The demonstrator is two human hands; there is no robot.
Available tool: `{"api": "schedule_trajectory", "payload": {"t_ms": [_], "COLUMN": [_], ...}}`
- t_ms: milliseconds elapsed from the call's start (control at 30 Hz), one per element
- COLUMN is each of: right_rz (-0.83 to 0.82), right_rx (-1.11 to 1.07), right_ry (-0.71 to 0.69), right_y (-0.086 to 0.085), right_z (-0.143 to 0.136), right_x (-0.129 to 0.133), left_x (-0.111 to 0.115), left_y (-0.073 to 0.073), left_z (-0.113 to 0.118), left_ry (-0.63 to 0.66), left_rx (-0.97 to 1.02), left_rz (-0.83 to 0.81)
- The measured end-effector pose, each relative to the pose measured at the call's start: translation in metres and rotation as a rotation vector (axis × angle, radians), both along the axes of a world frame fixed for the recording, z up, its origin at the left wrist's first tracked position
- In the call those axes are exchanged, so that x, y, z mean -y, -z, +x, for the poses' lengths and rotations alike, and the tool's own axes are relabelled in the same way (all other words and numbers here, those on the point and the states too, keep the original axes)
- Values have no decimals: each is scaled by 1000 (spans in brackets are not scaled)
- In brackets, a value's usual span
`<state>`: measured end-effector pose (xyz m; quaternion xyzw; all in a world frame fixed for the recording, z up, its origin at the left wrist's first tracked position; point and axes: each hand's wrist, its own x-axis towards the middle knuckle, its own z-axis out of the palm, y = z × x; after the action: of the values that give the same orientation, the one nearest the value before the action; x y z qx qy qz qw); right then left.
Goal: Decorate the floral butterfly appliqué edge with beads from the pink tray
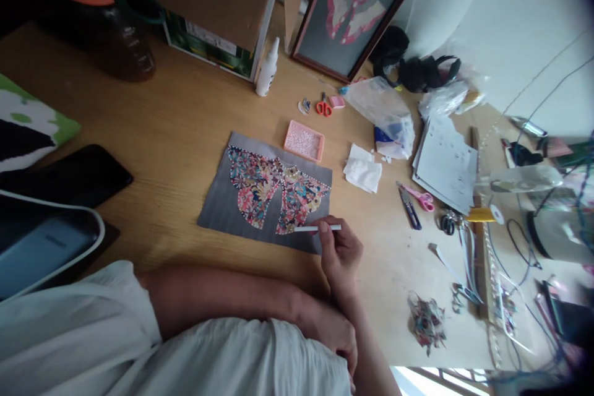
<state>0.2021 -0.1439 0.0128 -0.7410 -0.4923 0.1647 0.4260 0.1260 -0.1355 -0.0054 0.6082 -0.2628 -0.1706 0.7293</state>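
My right hand point(342, 250) pinches a slim white pen-like stick point(331, 228). The stick's tip reaches the lower edge of a floral fabric piece point(253, 179), shaped like a wide-sleeved jacket and outlined with small white dots like beads. That piece lies on a grey cloth sheet point(216, 210) on the table. My left hand point(336, 331) rests against my right forearm, its fingers bent together and partly hidden, with nothing visible in them. Just above the sheet sits a pink tray point(321, 151) of tiny whitish beads.
A white nozzle bottle point(266, 71), red-handled scissors point(323, 106) and a framed jacket picture point(346, 18) stand or lie behind. Folded white tissue point(362, 170), a box cutter point(409, 207), papers point(445, 164) and a thread tangle point(427, 322) are rightward. Leftward lies a black phone point(78, 176).
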Motion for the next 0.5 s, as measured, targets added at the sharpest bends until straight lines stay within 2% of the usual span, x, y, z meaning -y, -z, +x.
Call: {"api": "schedule_trajectory", "payload": {"t_ms": [233,500], "right_rz": [-34,-32], "right_rx": [7,58], "right_ry": [-50,-66], "right_y": [3,5], "right_z": [0,1], "right_x": [-5,-7], "left_x": [8,3], "left_y": [8,6], "left_z": [6,4], "left_ry": [-17,-16], "left_rx": [1,-8], "left_rz": [-15,26]}}
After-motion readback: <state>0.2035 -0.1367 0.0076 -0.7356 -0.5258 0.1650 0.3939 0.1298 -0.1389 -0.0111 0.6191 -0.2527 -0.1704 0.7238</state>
